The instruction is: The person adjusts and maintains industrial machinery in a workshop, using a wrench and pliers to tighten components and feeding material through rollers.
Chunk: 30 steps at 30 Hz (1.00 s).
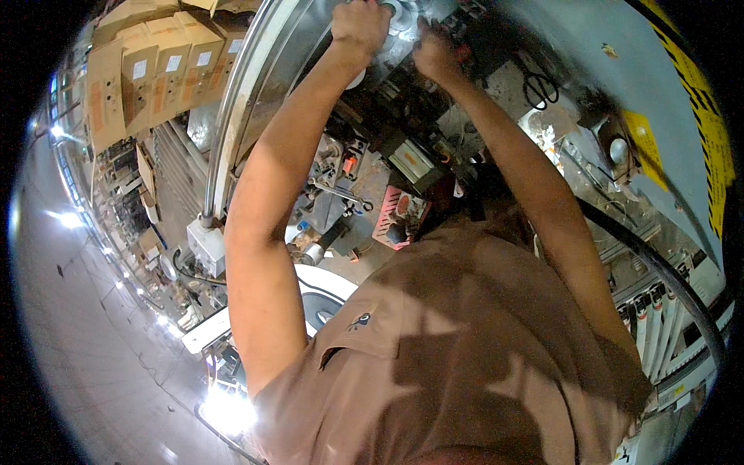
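Note:
Both my arms stretch up to the top of the view, into a dark machine. My left hand [360,29] is closed, knuckles up, beside a shiny round metal part [403,22]; whatever lies in its fingers is hidden. On the other side of that part is my right hand [439,56], its fingers curled against dark machine parts. What it grips, if anything, cannot be made out in the shadow. Below the hands, a combination wrench [341,194] lies among loose tools and small parts. A pink slotted basket [395,221] sits close to my chest with small items inside.
Cardboard boxes [167,66] are stacked at the upper left, past a curved metal frame [236,101]. A light blue panel with yellow-black stripes [694,101] bounds the right. A black hose [651,260] arcs at my right elbow. A bright lamp [229,411] glows at the lower left.

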Motion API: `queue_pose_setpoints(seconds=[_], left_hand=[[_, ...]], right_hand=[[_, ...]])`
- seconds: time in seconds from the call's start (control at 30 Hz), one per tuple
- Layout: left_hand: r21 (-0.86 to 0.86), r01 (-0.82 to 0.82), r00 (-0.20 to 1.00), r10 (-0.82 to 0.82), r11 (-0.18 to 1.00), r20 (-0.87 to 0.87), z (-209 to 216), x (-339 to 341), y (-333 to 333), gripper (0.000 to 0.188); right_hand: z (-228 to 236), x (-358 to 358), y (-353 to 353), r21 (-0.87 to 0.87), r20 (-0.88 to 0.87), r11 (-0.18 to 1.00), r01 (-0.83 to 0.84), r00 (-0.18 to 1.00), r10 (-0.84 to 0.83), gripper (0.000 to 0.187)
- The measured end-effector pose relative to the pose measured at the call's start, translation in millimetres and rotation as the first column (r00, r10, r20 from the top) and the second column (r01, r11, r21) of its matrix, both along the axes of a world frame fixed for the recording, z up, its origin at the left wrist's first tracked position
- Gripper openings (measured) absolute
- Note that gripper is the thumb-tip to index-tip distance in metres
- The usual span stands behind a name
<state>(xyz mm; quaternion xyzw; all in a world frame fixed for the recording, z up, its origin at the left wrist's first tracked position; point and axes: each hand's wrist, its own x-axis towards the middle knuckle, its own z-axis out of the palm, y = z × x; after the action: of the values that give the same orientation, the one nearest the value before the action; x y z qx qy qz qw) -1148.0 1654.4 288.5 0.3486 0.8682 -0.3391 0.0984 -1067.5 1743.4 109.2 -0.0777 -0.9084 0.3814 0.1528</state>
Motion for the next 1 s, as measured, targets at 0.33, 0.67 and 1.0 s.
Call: queue_pose_setpoints(seconds=[0.33,0.67,1.0], left_hand=[[0.087,-0.044,0.999,0.044,0.995,0.002,-13,-11,-14,0.030],[0.091,0.094,0.995,-0.092,0.991,-0.032,-5,-11,-16,0.022],[0.134,0.150,0.987,-0.141,0.980,-0.077,-6,-19,-25,0.022]], right_hand=[[-30,18,-7,-0.178,-0.188,0.956,-0.235,0.961,0.202,0.079],[0,23,-32,-0.701,-0.009,0.697,-0.151,0.979,0.203,0.066],[48,23,-43,-0.609,0.155,0.767,-0.203,0.918,0.366,0.074]])
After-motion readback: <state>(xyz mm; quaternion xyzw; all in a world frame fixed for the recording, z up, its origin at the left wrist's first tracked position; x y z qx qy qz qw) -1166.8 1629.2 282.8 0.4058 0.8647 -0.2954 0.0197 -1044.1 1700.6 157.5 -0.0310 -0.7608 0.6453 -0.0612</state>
